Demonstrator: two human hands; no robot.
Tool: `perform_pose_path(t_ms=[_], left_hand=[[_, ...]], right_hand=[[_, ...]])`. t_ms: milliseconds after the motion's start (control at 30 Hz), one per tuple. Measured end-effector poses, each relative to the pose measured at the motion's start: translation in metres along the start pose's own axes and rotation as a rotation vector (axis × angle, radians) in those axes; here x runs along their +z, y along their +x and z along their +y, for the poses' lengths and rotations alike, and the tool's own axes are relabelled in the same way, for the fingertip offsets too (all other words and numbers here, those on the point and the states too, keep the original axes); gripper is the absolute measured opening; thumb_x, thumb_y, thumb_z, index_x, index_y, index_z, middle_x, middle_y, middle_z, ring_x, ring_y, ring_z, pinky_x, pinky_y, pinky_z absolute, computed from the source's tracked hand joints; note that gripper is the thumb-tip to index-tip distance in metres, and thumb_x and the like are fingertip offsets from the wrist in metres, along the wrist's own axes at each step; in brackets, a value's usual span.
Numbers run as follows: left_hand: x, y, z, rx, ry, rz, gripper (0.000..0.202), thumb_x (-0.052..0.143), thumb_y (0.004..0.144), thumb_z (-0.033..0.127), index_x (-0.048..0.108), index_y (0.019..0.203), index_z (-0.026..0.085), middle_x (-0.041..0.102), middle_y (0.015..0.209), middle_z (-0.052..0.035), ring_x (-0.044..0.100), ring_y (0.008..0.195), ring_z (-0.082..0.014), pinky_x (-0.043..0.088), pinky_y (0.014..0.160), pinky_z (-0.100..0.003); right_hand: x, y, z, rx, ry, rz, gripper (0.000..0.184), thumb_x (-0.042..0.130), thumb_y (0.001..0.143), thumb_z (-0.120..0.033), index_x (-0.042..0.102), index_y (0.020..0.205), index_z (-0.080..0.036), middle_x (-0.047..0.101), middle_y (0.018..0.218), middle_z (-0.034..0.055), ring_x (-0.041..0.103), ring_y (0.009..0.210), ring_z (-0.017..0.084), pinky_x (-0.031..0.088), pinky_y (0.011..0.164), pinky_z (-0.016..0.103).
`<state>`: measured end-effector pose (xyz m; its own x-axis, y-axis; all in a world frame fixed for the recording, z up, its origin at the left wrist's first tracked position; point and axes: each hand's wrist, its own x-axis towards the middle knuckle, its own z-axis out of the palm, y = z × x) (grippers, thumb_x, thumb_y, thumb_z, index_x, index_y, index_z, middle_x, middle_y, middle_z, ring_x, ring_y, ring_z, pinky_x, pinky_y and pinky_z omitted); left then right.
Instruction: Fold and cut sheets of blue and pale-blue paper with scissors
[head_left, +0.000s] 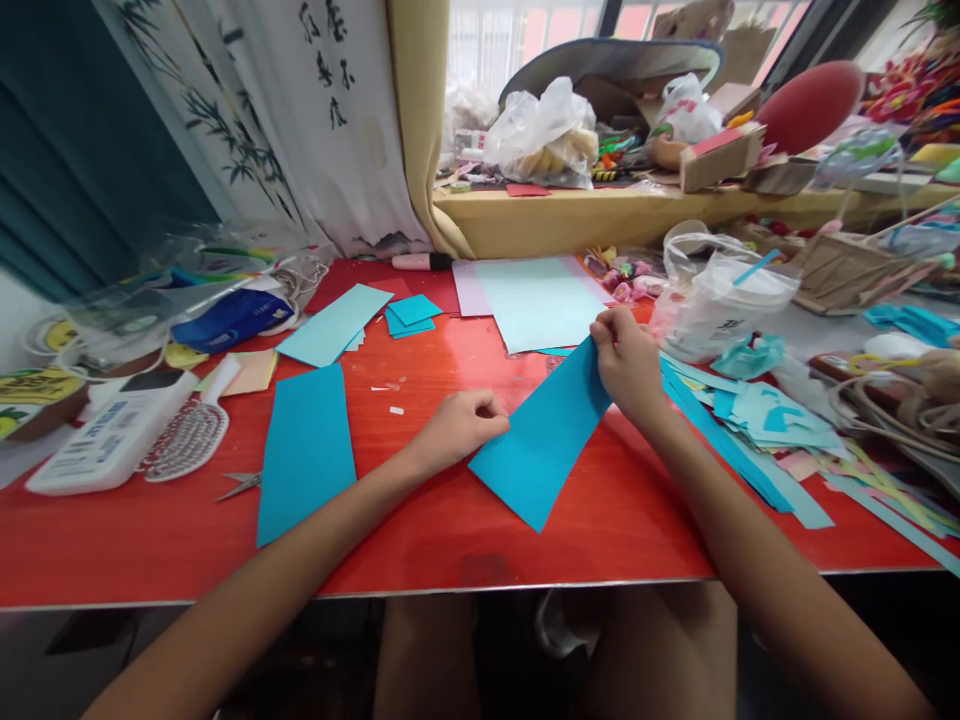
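Left hand [461,425] curled shut, fingertips pinching the left edge of a blue paper strip [544,440]. Right hand [626,360] clamped on the far top corner of the same strip. Hands apart, one toward each end of the paper. Strip slanted across the middle of the red surface [450,540], near corner lying close to the front edge; far end raised or flat, impossible to tell. To the left, a second blue strip [304,450] lying flat, small scissors [241,485] just beside its left edge, a hairbrush [191,435] and a white box [112,435] beyond. Further back, a pale sheet [536,300] just behind the right hand, small blue pieces [411,315] near it. To the right, a heap of blue offcuts [757,415] spread over the surface, a clear plastic bag [724,295] behind it
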<state>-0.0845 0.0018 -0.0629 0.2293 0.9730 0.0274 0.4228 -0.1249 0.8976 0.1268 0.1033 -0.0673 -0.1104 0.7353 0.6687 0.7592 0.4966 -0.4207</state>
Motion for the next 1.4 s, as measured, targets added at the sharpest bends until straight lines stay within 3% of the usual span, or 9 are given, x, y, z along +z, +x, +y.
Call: perform_pose_path(t_ms=[433,500,667,733,833,933,1000,1133,1400], left_hand=[[-0.022,0.003,0.007,-0.092,0.027,-0.122,0.009,0.054,0.066,0.024,0.057,0.061,0.016,0.054,0.061,0.0007,0.047,0.054,-0.0104,0.033,0.049,-0.023],[-0.031,0.0,0.012,-0.092,0.032,-0.298,0.008,0.056,0.065,0.024,0.061,0.06,0.018,0.058,0.062,-0.0002,0.051,0.056,-0.0119,0.035,0.049,-0.023],[-0.061,-0.014,0.035,-0.168,-0.083,-1.025,0.016,0.072,0.052,0.028,0.072,0.067,0.024,0.07,0.072,-0.0046,0.062,0.069,-0.0228,0.048,0.063,-0.03],[-0.071,-0.018,0.04,-0.238,-0.104,-1.121,0.02,0.072,0.053,0.034,0.073,0.07,0.025,0.069,0.07,-0.0073,0.062,0.066,-0.0235,0.048,0.063,-0.031],[-0.07,-0.016,0.036,-0.155,-0.196,-0.845,0.025,0.066,0.06,0.046,0.071,0.065,0.022,0.065,0.061,-0.0082,0.055,0.051,-0.0178,0.045,0.053,-0.031],[-0.048,-0.007,0.024,0.036,-0.163,-0.214,0.023,0.055,0.073,0.039,0.066,0.08,0.021,0.064,0.081,-0.0056,0.056,0.066,-0.0149,0.045,0.063,-0.029],[-0.03,0.001,0.015,0.062,-0.008,0.088,0.023,0.056,0.073,0.033,0.062,0.091,0.019,0.062,0.093,-0.0051,0.056,0.08,-0.0159,0.045,0.071,-0.029],[-0.013,0.008,0.006,0.041,0.035,0.09,0.021,0.054,0.075,0.03,0.057,0.09,0.015,0.062,0.092,-0.0056,0.056,0.085,-0.0162,0.044,0.075,-0.028],[-0.014,0.005,0.002,0.09,0.008,0.027,0.018,0.049,0.078,0.03,0.06,0.081,0.015,0.062,0.08,-0.002,0.055,0.078,-0.0149,0.041,0.068,-0.025]], right_hand=[[0.007,0.002,0.022,0.095,-0.085,0.111,0.012,0.037,0.086,-0.029,0.045,0.081,-0.022,0.053,0.072,0.005,0.049,0.067,0.022,0.033,0.063,0.035],[0.004,0.004,0.026,0.119,-0.037,0.132,0.013,0.036,0.087,-0.03,0.045,0.08,-0.022,0.053,0.072,0.0051,0.049,0.066,0.022,0.033,0.061,0.034],[0.003,0.003,0.02,0.157,0.155,0.102,0.018,0.037,0.086,-0.034,0.042,0.074,-0.023,0.049,0.067,0.0019,0.047,0.061,0.018,0.034,0.057,0.032],[0.008,-0.004,0.006,0.139,0.256,-0.008,0.017,0.039,0.086,-0.034,0.044,0.073,-0.022,0.048,0.064,0.0005,0.046,0.06,0.017,0.034,0.056,0.03],[0.018,-0.02,-0.025,0.117,0.36,-0.238,0.017,0.043,0.084,-0.034,0.047,0.073,-0.022,0.05,0.064,-0.0003,0.047,0.06,0.016,0.034,0.055,0.028],[0.023,-0.036,-0.053,0.032,0.447,-0.443,0.018,0.046,0.084,-0.035,0.048,0.073,-0.021,0.051,0.063,-0.0012,0.048,0.06,0.015,0.033,0.055,0.027],[0.023,-0.042,-0.065,0.021,0.487,-0.505,0.018,0.045,0.084,-0.034,0.047,0.073,-0.021,0.049,0.06,-0.0022,0.046,0.057,0.014,0.032,0.052,0.026],[0.02,-0.046,-0.073,0.045,0.535,-0.518,0.017,0.043,0.085,-0.034,0.045,0.074,-0.021,0.05,0.063,-0.002,0.047,0.058,0.014,0.032,0.053,0.025],[0.02,-0.046,-0.071,0.043,0.527,-0.481,0.02,0.042,0.087,-0.038,0.042,0.076,-0.022,0.047,0.063,-0.0026,0.045,0.058,0.013,0.032,0.053,0.024]])
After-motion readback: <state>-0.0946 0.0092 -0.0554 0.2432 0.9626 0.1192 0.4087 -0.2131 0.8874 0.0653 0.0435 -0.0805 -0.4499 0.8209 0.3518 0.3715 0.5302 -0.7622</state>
